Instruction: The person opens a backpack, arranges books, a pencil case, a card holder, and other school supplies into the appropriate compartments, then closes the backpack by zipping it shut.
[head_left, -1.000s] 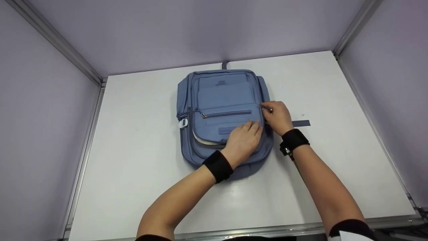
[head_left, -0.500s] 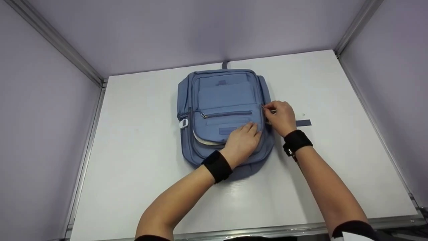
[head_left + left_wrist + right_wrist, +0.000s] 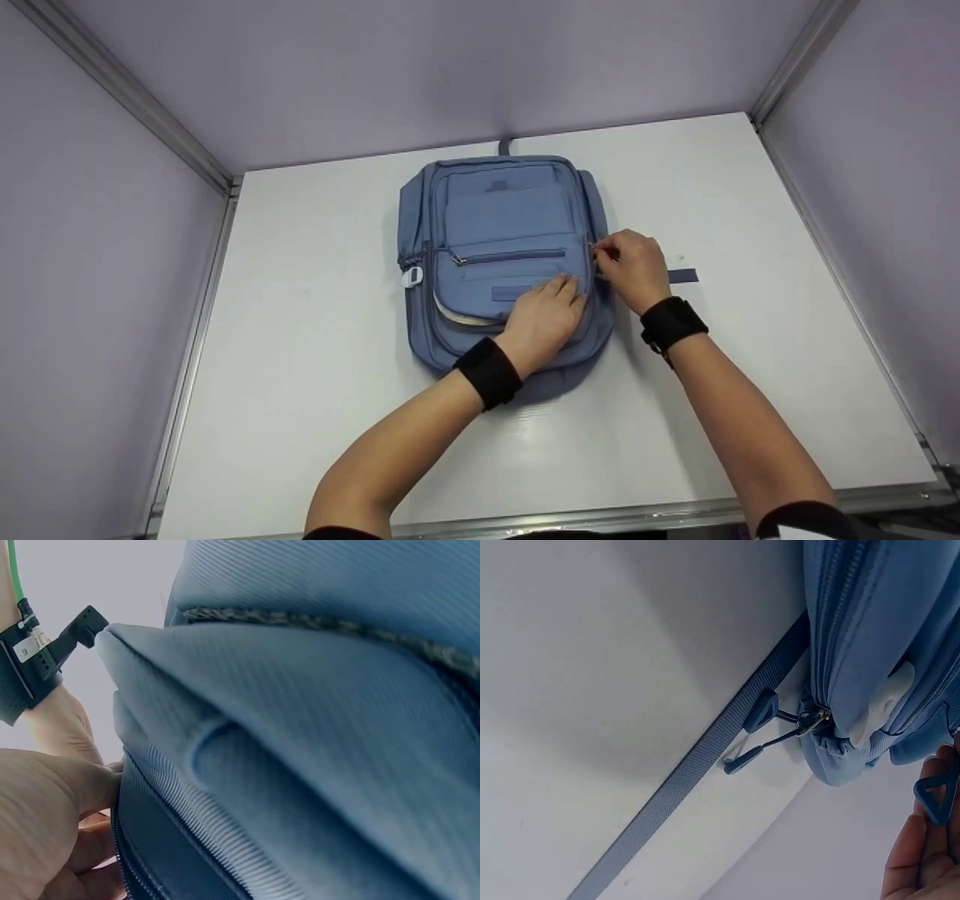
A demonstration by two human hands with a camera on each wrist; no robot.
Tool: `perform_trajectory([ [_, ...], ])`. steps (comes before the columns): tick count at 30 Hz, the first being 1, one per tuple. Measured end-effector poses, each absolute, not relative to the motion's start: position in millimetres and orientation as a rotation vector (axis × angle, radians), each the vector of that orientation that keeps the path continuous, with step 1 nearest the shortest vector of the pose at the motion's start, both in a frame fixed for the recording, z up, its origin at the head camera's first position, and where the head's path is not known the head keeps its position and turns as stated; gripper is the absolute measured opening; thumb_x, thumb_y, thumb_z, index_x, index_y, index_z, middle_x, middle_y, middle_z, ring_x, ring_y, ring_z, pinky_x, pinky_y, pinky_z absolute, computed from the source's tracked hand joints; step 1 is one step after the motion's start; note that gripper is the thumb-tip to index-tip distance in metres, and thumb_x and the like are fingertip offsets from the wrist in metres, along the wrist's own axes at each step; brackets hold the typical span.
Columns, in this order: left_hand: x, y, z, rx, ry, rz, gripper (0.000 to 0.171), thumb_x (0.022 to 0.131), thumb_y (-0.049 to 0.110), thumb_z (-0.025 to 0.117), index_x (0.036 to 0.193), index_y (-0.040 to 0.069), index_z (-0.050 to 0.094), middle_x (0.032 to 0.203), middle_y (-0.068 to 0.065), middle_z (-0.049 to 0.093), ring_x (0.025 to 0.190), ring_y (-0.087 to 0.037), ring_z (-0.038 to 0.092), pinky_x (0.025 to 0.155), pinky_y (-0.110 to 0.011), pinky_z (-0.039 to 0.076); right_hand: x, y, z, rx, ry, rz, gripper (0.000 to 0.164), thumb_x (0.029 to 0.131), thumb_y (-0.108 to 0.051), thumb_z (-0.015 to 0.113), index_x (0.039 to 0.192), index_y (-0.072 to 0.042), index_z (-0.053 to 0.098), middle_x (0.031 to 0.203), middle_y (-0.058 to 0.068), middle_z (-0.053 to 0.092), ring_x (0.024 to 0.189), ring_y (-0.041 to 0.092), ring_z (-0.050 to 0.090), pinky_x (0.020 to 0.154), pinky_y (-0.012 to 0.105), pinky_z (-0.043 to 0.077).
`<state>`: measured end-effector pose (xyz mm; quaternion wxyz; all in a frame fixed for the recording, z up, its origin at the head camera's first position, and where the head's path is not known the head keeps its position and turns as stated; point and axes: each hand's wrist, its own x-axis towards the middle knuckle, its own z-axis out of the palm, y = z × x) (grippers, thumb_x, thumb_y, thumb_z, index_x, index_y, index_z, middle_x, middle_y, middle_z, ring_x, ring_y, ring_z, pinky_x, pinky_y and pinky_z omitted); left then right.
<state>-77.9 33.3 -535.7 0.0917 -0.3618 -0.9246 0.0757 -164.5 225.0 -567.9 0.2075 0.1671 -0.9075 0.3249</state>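
Observation:
A blue backpack (image 3: 510, 210) lies front side up on the white table. My left hand (image 3: 544, 319) rests on the lower part of its front pocket, fingers laid over the fabric. In the left wrist view, that hand's thumb (image 3: 94, 784) touches the edge beside a dark zipper (image 3: 135, 855). At the pocket's right side, my right hand (image 3: 634, 266) pinches at the zipper with thumb and forefinger. A blue triangular zipper pull (image 3: 936, 799) shows at its fingers in the right wrist view. The pocket's lower left edge gapes, showing a pale lining (image 3: 465, 319).
A white tag (image 3: 411, 277) hangs on the backpack's left side. One dark strap (image 3: 682, 275) stretches out to the right over the table (image 3: 300, 375). Two more zipper pulls (image 3: 761, 711) dangle from the bag's side. Grey panels (image 3: 480, 67) enclose the table's back and sides.
My right hand has slid slightly down and to the right along the pocket's right side. The left hand stays almost where it was, and the backpack has hardly moved.

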Motion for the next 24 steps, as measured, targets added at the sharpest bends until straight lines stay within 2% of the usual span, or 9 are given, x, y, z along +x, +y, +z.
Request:
perform_trajectory([
  [9, -78, 33, -535, -1.07, -2.784, 0.225, 0.037, 0.104, 0.015, 0.06, 0.141, 0.011, 0.063, 0.15, -0.012, 0.053, 0.139, -0.028, 0.048, 0.11, -0.037, 0.043, -154, 227, -567, 0.533, -2.508, 0.83, 0.006, 0.087, -0.002, 0.078, 0.094, -0.001, 0.077, 0.087, 0.013, 0.073, 0.079, 0.03, 0.067, 0.077, 0.048, 0.048],
  [24, -75, 32, -538, -1.064, -2.738, 0.19, 0.036, 0.101, 0.013, 0.063, 0.137, 0.012, 0.067, 0.147, -0.011, 0.056, 0.137, -0.028, 0.05, 0.109, -0.037, 0.045, -131, 230, -567, 0.572, -2.526, 0.781, 0.005, 0.087, -0.002, 0.077, 0.092, -0.002, 0.077, 0.085, 0.012, 0.073, 0.077, 0.03, 0.067, 0.071, 0.046, 0.047],
])
